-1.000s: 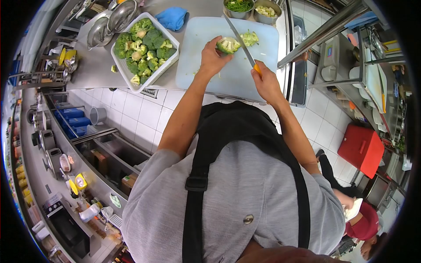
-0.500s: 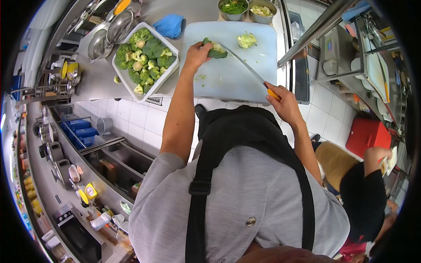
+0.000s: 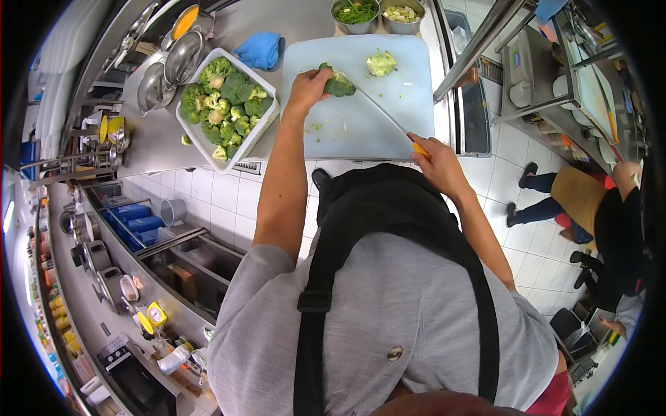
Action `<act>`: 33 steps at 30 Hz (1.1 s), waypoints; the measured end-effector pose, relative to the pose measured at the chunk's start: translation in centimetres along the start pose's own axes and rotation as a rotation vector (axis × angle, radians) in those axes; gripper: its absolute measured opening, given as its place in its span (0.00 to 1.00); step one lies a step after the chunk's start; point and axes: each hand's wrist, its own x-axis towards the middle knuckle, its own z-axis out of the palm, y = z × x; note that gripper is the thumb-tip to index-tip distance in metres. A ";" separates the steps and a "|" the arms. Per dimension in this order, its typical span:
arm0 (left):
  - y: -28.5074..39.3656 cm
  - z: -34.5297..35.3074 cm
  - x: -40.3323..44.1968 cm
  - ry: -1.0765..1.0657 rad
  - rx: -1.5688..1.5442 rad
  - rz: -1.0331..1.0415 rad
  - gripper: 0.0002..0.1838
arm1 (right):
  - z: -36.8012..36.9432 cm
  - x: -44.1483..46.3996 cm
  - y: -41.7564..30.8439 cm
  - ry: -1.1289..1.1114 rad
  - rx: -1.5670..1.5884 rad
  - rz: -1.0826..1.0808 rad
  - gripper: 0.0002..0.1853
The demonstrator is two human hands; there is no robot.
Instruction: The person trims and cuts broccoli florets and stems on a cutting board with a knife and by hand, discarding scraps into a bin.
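My left hand [image 3: 309, 90] is closed around a piece of broccoli [image 3: 340, 84] above the upper left of a white cutting board [image 3: 368, 135]. In my right hand [image 3: 439, 165] is the orange handle of a long knife [image 3: 385, 112]. Its blade slants up and left, with the tip end at the broccoli; whether it has entered the stem I cannot tell. A pale green cut broccoli piece [image 3: 381, 63] lies on the board's upper right, and small green scraps are scattered about. Left of the board, a white plastic basket [image 3: 271, 119] holds many broccoli florets [image 3: 232, 104].
A blue cloth [image 3: 259, 50] lies between basket and board. Metal bowls of cut greens [image 3: 355, 26] and pale cubes [image 3: 402, 26] stand behind the board. Metal strainers [image 3: 184, 55] sit at the far left. On the right, a person in dark clothes [image 3: 619, 229] stands beside shelving.
The knife's blade has turned slightly, and my right hand has shifted a little left. The other person has moved farther away, up and right. The view has shifted slightly.
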 end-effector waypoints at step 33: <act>-5.7 4.7 -5.3 0.335 -0.028 0.559 0.24 | 1.6 6.8 -5.8 -0.050 -0.051 -0.039 0.13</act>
